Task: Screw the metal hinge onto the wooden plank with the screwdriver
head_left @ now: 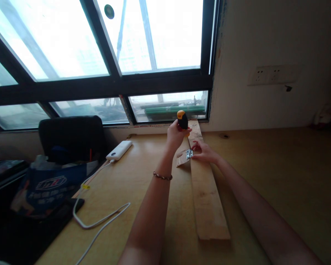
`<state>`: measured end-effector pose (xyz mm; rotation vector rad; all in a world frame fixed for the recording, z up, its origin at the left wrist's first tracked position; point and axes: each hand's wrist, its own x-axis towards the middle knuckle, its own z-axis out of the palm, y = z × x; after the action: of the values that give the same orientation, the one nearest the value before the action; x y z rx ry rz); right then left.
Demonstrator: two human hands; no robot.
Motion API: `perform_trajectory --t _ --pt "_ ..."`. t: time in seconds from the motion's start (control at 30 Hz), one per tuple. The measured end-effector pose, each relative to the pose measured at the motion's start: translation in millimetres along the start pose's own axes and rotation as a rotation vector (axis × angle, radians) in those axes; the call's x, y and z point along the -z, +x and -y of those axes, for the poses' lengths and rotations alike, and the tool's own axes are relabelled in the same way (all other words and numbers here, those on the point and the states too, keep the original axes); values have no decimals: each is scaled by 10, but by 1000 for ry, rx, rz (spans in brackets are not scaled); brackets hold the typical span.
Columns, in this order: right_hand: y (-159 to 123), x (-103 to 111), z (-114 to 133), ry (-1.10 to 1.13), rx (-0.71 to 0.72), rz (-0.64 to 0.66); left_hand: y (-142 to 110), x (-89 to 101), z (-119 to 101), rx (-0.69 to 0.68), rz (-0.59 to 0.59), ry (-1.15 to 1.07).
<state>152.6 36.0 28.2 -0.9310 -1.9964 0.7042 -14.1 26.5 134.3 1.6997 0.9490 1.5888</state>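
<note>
Head view: a table [143,165], then a blue bag [53,189], its white lettering too blurred to read. On the table lies a long board [206,198], a small wood piece [181,159] beside it. The left hand [175,136] grips a yellow-and-black screwdriver [182,119]; the right hand [205,151] curves its fingers narrowly at a metal hinge [189,154] bridging both, hold unclear. Hinge-fastening seems in hand, calling next for steadiness and an aligned tip.

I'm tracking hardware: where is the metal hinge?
In the head view, right of centre, the metal hinge spans the small wood piece and long board, beside the right hand.
</note>
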Motion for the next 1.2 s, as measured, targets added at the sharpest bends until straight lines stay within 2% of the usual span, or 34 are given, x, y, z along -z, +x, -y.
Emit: perform_trajectory --t 0.3,0.5,0.77,1.07,1.2 --pt "-3 -1 16 21 -5 3 -15 -11 -32 -1 -73 48" --pt "0 -1 19 12 -21 -7 -14 -9 -73 -9 -69 18" --pt "-2 2 25 3 -23 4 -18 -38 0 -1 -72 100" --pt "-8 9 43 -12 -24 3 -69 -79 -180 -21 -46 45" --pt "-7 12 68 -1 -19 1 -68 -67 -166 -27 -41 52"
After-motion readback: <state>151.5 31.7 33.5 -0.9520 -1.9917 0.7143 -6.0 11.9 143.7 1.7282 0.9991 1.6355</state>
